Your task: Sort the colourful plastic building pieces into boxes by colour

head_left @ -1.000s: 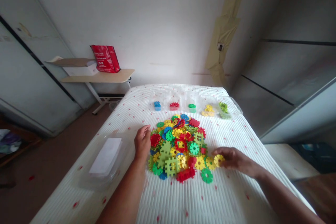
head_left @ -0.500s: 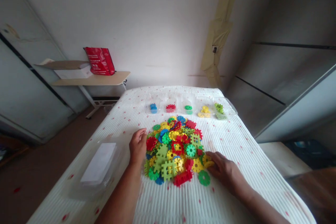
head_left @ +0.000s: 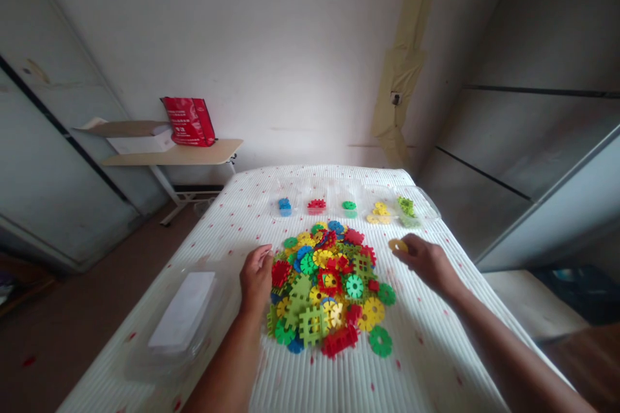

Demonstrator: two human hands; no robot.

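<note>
A heap of plastic interlocking pieces in red, yellow, green, lime and blue lies in front of me, some round and notched, some square. My left hand rests at the heap's left edge with its fingers curled; whether anything is between them is hidden. To the right of the heap, my right hand pinches a yellow notched disc above the cover. Beyond the heap is a row of clear containers holding blue pieces, red pieces, green pieces, yellow pieces and lime pieces.
At the left of the white quilted cover sits a clear plastic container with white paper on it. A side table by the wall bears a red bag and a box.
My right hand has lifted a yellow disc off the heap's right side and carried it forward, toward the containers. A green disc there now shows. The left hand has hardly moved.
</note>
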